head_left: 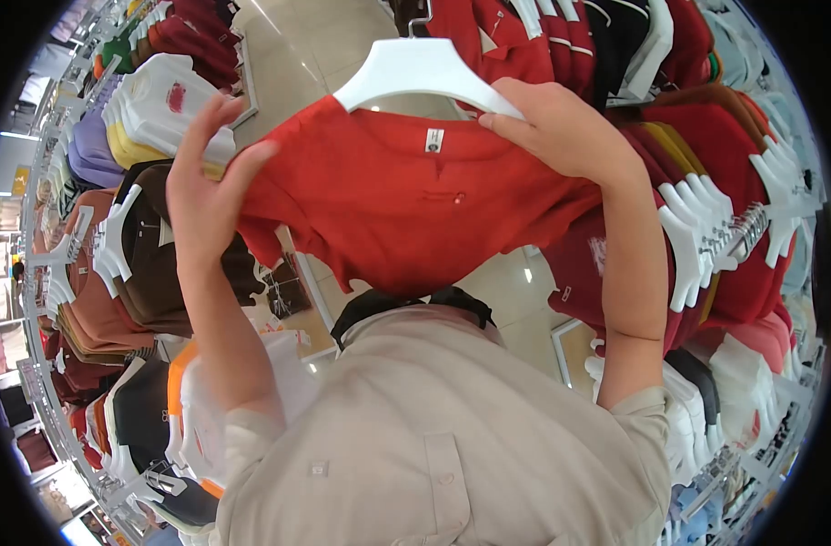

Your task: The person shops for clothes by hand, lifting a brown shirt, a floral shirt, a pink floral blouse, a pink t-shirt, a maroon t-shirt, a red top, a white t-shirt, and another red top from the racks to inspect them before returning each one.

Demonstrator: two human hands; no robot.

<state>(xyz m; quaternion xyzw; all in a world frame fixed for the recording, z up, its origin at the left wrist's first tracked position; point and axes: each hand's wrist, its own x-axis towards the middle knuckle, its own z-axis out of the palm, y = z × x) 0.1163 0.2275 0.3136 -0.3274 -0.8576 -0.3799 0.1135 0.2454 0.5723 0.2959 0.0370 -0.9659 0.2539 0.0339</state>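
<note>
A red shirt (pixel 370 205) hangs in front of my chest on a white hanger (pixel 406 73) with a metal hook at the top. A small white label shows inside its neckline. My right hand (pixel 561 132) grips the right end of the hanger, thumb over its arm, close to the shirt's shoulder. Beside the shirt's left shoulder is my left hand (pixel 206 187), thumb and fingers spread apart and slightly blurred. Its thumb lies at the edge of the red cloth; whether it touches cannot be made out. The left hanger arm's tip lies inside the shirt.
Racks of clothes stand on both sides. Brown garments (pixel 147 250) and a white shirt (pixel 161 96) hang at the left. Dark red garments (pixel 606 259) and several white hangers (pixel 693 227) are at the right. More red shirts (pixel 515 50) hang ahead. Tiled floor (pixel 297 36) runs between the racks.
</note>
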